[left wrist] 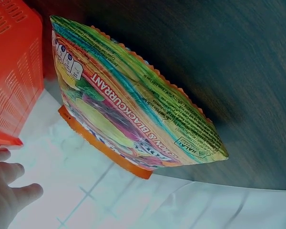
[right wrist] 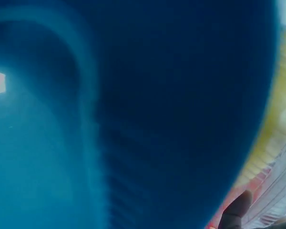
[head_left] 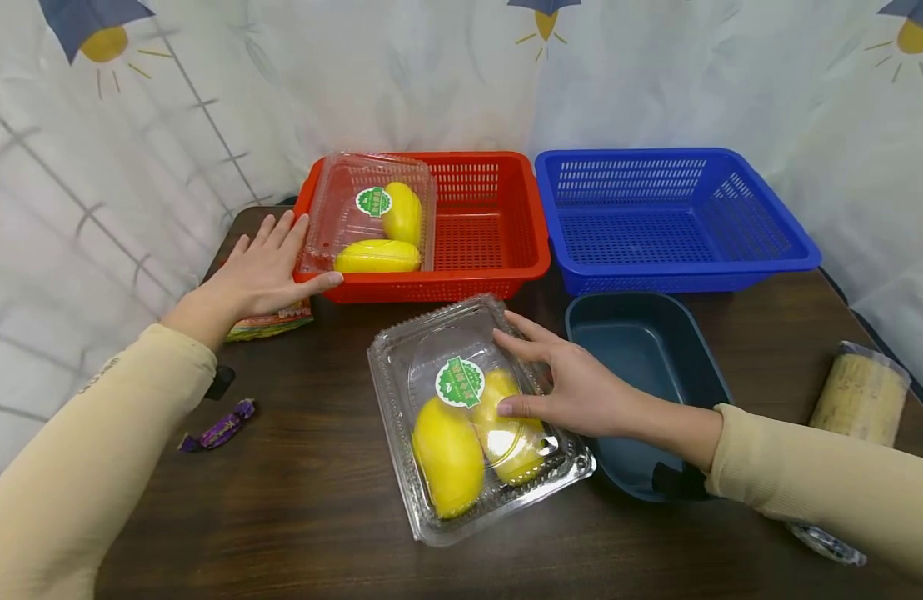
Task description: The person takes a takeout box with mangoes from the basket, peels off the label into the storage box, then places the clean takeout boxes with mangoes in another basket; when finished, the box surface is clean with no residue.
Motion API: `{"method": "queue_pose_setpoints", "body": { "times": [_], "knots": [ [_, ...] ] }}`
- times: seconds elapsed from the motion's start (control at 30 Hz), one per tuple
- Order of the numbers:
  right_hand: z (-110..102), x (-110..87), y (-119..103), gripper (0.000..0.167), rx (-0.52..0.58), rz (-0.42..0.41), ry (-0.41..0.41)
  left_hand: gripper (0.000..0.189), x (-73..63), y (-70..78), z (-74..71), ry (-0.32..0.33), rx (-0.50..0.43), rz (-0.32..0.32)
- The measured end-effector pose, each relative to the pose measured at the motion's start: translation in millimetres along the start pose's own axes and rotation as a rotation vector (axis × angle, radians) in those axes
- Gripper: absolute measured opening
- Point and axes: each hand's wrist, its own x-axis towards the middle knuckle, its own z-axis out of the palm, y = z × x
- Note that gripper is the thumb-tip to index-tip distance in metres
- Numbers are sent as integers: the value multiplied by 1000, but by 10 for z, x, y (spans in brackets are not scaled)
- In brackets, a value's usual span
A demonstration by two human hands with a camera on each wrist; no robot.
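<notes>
A clear plastic clamshell box [head_left: 397, 367] with two yellow mangoes [head_left: 448, 458] and a green-and-white sticker sits in the middle of the brown table. My right hand [head_left: 574, 383] lies over its lid at the right side, thumb and fingers spread. In the right wrist view, a fingertip [right wrist: 238, 205] shows near the box's ribbed side. A similar box [head_left: 334, 200] of mangoes is in the left part of the red basket [head_left: 499, 287]. Beside that basket's left end, my left hand [head_left: 262, 267] is spread flat; whether it touches the basket I cannot tell.
To the right stand a blue basket [head_left: 679, 271], a dark blue tray [head_left: 641, 333] and a clear-wrapped pale cylinder [head_left: 859, 396]. A lemon and blackcurrant packet [left wrist: 119, 105] lies under the left forearm. Left on the table is a purple-wrapped candy [head_left: 222, 429]. White curtains hang behind.
</notes>
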Motion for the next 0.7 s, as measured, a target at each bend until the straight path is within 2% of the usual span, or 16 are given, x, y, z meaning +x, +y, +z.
{"method": "queue_pose_setpoints", "body": {
  "times": [0.3,0.53,0.7],
  "knots": [
    [44,30,80,84,-71,84,25,111,6,-2,-1,3,4,0],
    [59,6,24,98,-111,103,-28,111,7,-9,-1,1,0,-4],
    [62,-12,0,100,-133,126,-37,111,5,-7,-3,3,-4,-8]
  ]
}}
